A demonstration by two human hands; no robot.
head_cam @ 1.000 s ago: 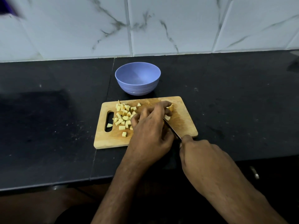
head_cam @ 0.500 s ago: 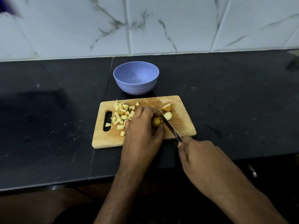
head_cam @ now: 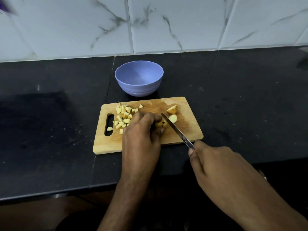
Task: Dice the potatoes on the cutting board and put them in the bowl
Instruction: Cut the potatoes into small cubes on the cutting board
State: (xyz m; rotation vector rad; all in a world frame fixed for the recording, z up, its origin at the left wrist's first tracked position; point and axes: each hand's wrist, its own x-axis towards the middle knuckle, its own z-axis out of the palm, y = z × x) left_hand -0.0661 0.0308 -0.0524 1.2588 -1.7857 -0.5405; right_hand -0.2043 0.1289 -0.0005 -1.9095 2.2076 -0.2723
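My left hand (head_cam: 141,135) hides most of what it holds: its fingers (head_cam: 150,118) curl down over a potato piece (head_cam: 161,124), and I see only the brown, skin-on end poking out to the right of the fingers, near the middle of the cutting board (head_cam: 188,130). I cannot tell how large the covered part is. My right hand (head_cam: 216,165) is closed round a knife handle that I cannot see at all; only the blade (head_cam: 176,130) shows, running from the board's near edge up and left, its tip resting right beside the exposed end of the potato piece. Whether the edge has entered the flesh is hard to make out.

Just beyond the blade lies a pale slice (head_cam: 173,118), and further toward the board's far right corner a wedge (head_cam: 172,109) with skin on. Toward the board's left end, by its handle slot, sits a heap of diced cubes (head_cam: 124,116), partly hidden by my knuckles. The blue bowl (head_cam: 139,87) stands on the dark worktop (head_cam: 50,130) just past the board's far edge. My forearms are cut off at the bottom of the view.
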